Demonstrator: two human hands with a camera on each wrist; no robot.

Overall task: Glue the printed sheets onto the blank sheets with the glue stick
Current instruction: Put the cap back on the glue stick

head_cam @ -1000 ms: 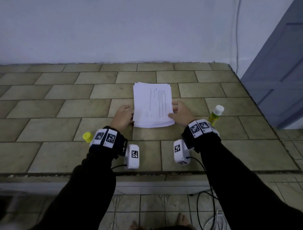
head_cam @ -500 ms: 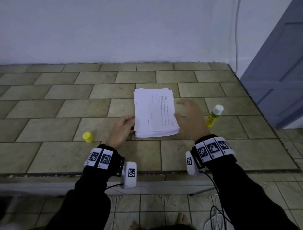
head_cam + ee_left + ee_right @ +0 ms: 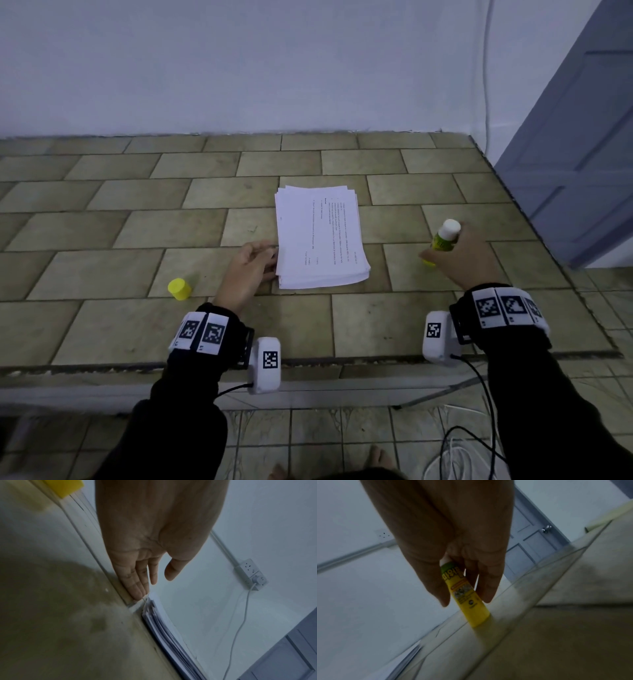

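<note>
While the right hand (image 3: 460, 260) is closing round the yellow glue stick with the white tip (image 3: 442, 241), the tube's base is resting on the tan tiled table (image 3: 137, 233), tilted rather than upright. Seen from the right wrist, the thumb and fingers (image 3: 489, 586) are flanking the labelled yellow barrel (image 3: 467, 596); this grip is narrow and is holding the stick on both sides. The stick is standing well to the right of the paper, near the table's right edge.

Lying near the middle of the table is the stack of white sheets (image 3: 318, 236) — its top sheet is showing lines of small print, too fine to read. The sheets are sitting slightly out of square, their edges fanned at the near end.

Resting at the stack's left edge is the left hand (image 3: 248, 270). In the left wrist view its fingers (image 3: 137, 582) are lying straight and together, their tips touching the side of the pile (image 3: 164, 626), with the thumb held apart — a loose, flat grip that is holding nothing.

Sitting on its own on the table, left of the left hand, is a small yellow plastic cap (image 3: 179, 288). Both forearms are wearing black sleeves and marker-printed wristbands. A white wall is standing behind the table, and a grey-blue panelled door (image 3: 582, 154) is showing at the right.
</note>
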